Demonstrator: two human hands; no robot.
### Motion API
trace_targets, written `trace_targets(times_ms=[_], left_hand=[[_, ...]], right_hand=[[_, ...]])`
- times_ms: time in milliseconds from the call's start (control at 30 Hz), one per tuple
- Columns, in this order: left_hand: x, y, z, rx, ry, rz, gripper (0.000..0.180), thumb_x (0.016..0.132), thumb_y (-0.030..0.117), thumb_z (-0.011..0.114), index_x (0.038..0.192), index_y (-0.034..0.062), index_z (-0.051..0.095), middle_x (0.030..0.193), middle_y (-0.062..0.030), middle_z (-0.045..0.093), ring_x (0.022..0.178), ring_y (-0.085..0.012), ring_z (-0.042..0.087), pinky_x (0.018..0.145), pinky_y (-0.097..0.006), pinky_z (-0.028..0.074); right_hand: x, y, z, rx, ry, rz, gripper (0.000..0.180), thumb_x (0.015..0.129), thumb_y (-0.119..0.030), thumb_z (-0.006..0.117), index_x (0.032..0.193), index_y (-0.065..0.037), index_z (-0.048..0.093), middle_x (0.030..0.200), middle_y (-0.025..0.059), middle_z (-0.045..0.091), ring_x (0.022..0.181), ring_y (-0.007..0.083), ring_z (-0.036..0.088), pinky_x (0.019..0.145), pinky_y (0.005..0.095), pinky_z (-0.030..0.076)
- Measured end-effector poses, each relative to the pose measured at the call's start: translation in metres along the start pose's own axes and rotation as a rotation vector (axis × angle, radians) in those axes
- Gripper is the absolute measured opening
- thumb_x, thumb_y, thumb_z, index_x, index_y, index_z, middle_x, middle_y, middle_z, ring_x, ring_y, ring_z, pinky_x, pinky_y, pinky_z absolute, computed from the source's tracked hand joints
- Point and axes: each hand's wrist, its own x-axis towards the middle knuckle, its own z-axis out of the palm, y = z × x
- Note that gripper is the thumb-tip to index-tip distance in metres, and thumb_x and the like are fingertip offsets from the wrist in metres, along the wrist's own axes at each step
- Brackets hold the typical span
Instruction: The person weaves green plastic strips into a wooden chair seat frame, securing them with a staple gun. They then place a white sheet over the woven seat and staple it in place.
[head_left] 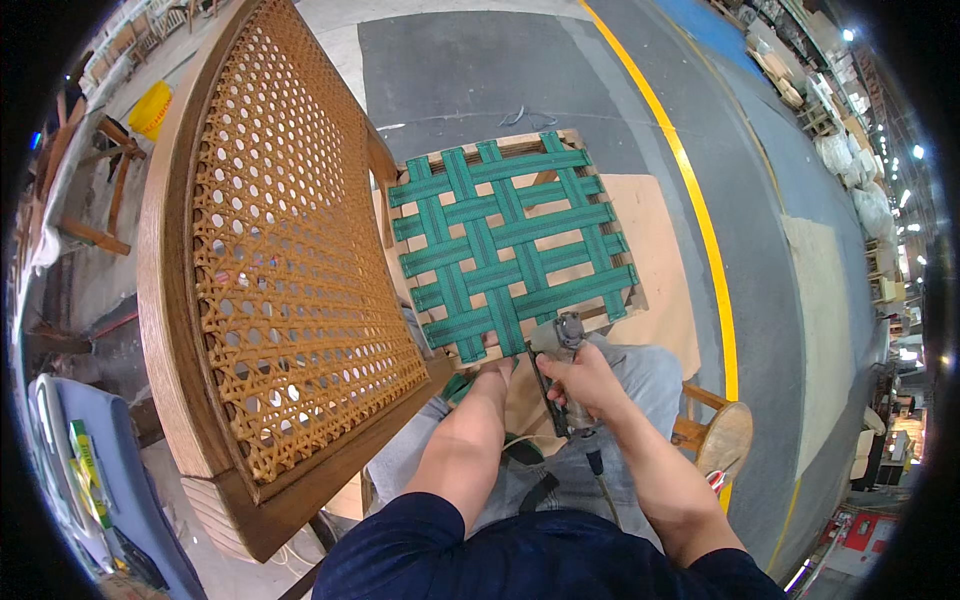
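My right hand [588, 382] is closed around a grey air staple gun [562, 332] with a long black magazine. The gun's head is at the near edge of a wooden seat frame [622, 305], right of its middle. Green elastic webbing [478, 262] is woven over and under across the frame. My left hand [496, 369] reaches to the same near edge, just left of the gun. Its fingers are mostly hidden by the frame and webbing. More green webbing hangs below the frame near my left wrist.
A wooden chair back with woven cane [290, 240] rises close on my left. A round-topped wooden stool [727, 438] stands at my right, with a red-handled tool on it. Brown board [650, 250] lies beyond my knees. An air hose [606, 497] trails from the gun.
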Motion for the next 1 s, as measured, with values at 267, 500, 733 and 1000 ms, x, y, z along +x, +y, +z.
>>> trace_targets(times_ms=[267,500,733,1000], left_hand=[[-0.004,-0.001,-0.009,0.014,0.026,-0.044,0.026,0.098,0.037,0.058,0.096,0.0117,0.063,0.086,-0.0011,0.067,0.065,-0.0178,0.061,0.048,-0.034,0.046],[-0.007,-0.002,-0.011,0.032,0.054,-0.082,0.026,0.098,0.037,0.058,0.095,0.0117,0.062,0.086,-0.0013,0.068,0.066,-0.0185,0.061,0.048,-0.035,0.046],[-0.01,-0.007,-0.014,0.048,0.091,-0.131,0.027,0.097,0.038,0.059,0.094,0.0117,0.062,0.087,-0.0015,0.068,0.066,-0.0191,0.061,0.047,-0.036,0.045],[-0.014,-0.007,-0.009,0.076,0.109,-0.157,0.028,0.097,0.039,0.059,0.092,0.0116,0.062,0.087,-0.0017,0.068,0.066,-0.0198,0.061,0.047,-0.037,0.045]], right_hand=[[0.008,0.008,0.012,-0.143,0.027,-0.024,0.031,0.093,-0.022,0.075,0.109,0.001,0.061,0.079,0.004,0.067,0.053,0.0111,0.061,0.045,0.0295,0.047],[0.004,0.005,0.02,-0.193,0.057,-0.06,0.021,0.095,-0.017,0.072,0.106,0.0,0.066,0.075,0.0019,0.063,0.051,0.0106,0.057,0.044,0.0283,0.044],[0.003,0.008,0.028,-0.178,0.036,-0.087,0.021,0.096,-0.018,0.071,0.106,-0.001,0.064,0.072,0.0012,0.062,0.051,0.0097,0.056,0.044,0.0282,0.045],[-0.003,0.012,0.031,-0.146,0.016,-0.093,0.019,0.096,-0.018,0.071,0.099,0.0,0.067,0.072,0.0018,0.063,0.052,0.0104,0.058,0.045,0.0285,0.045]])
